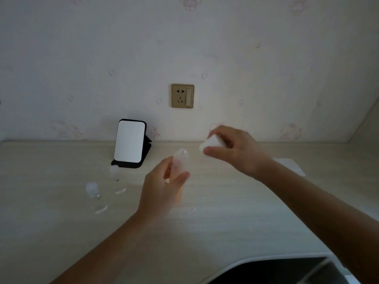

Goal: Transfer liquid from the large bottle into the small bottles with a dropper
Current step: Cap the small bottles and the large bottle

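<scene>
Bottle, large (180, 160), translucent, mouth uncovered: was held near upright at the middle of the tabletop (225, 206), its lower body wrapped by the curled fingers and thumb of the left hand (162, 188). Whether its base touched the tabletop could not be told.

Cap, white (211, 143): was pinched between thumb and fingers of the right hand (235, 150), at 2 o'clock from the large bottle and apart from it.

Bottles, small, two, clear with pale caps: were stood on the tabletop at 8 to 9 o'clock from the left hand, the farther one (118, 179) just in front of a mirror (129, 141), the nearer one (96, 198) beside it at 7 o'clock.

Mirror, black-framed, on a folding stand: was placed at 11 o'clock from the left hand, against the wall.

Socket, brass-coloured (182, 96): was set in the wall at 12 o'clock.

Sheet, white (290, 166): was laid flat at 3 o'clock from the right hand.
</scene>
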